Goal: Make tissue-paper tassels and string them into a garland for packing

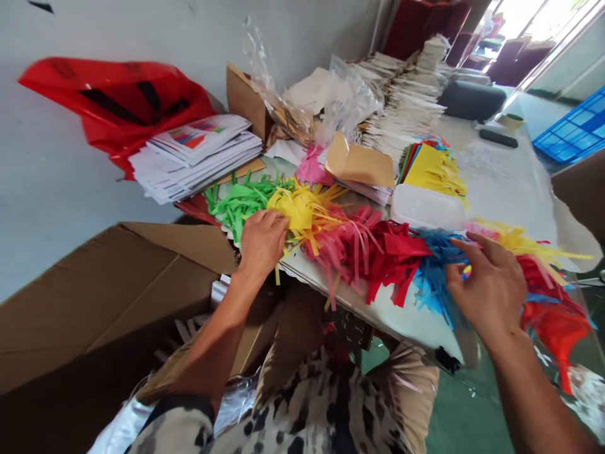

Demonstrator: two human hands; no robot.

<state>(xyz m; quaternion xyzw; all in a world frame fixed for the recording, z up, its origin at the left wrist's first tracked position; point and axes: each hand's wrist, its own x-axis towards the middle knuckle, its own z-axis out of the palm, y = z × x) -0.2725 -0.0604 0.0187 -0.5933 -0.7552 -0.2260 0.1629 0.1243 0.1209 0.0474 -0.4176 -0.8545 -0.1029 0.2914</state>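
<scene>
So, green fringe (241,202): it lies at the left end of the row, on the table (510,195). It looks like thin cut paper, so it should feel very light and soft. I would scoop it from below, because one strip alone may rip.

Left hand (265,238): my fingers are bent and close together at the near edge of the yellow fringe (299,209). I can't tell if they pinch it or just rest on it.

Yellow fringe: a flat patch sits on top, with loose strips to the right. The patch looks like the best place to hold.

Pink fringe (339,246): long, floppy strips, some past the front edge. They could tangle, so I would take the whole bunch.

Red fringe (399,252): it looks wider and a bit stiffer. I would hold its solid upper part.

Blue fringe (432,284): it sits just beside the red, partly under my right hand (489,287). It should crease easily.

Right hand: my fingers are spread, thumb apart from them. I can't tell if the tips touch paper. My hands are well apart.

Orange-red bunch (558,325): it droops at the far right. It looks slack and may slide, so I would grip it up high.
</scene>
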